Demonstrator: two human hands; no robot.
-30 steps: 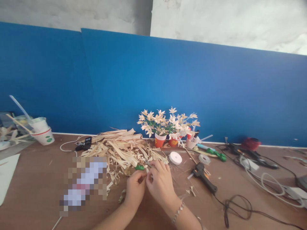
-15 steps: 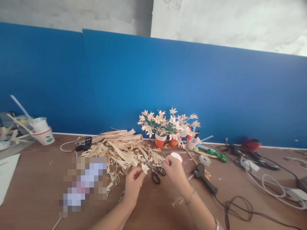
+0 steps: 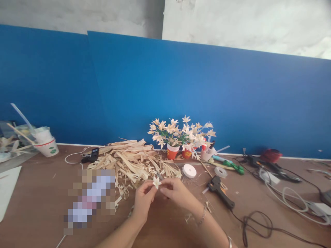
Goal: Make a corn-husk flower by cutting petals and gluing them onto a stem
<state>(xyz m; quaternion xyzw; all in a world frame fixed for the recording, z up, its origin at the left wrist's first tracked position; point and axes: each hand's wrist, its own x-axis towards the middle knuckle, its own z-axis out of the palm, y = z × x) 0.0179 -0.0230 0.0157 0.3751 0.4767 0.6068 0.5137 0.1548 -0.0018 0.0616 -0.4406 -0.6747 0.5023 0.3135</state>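
Between thumb and fingertips, my left hand [image 3: 143, 199] pinches a small pale artificial flower [image 3: 156, 183] with pointed petals. My right hand [image 3: 177, 193] is closed right beside the flower's right edge; whether it touches the petals or holds anything is too small to tell. Scissors [image 3: 159, 175] lie behind my right hand, which hides most of them. Beyond both hands spreads a heap of dry, straw-coloured husk strips [image 3: 129, 156].
Finished flowers [image 3: 181, 129] stand in red paper cups [image 3: 172, 153] at the back. A white tape roll [image 3: 189, 171], a glue gun [image 3: 219, 193] and tangled cables [image 3: 258, 224] occupy the right side. At the left are a white cup [image 3: 48, 148] and a blurred-out patch [image 3: 88, 201].
My right hand has moved left and slightly down to the flower, uncovering the white tape roll and covering the scissors' handles. My left hand keeps its pinch in nearly the same place.
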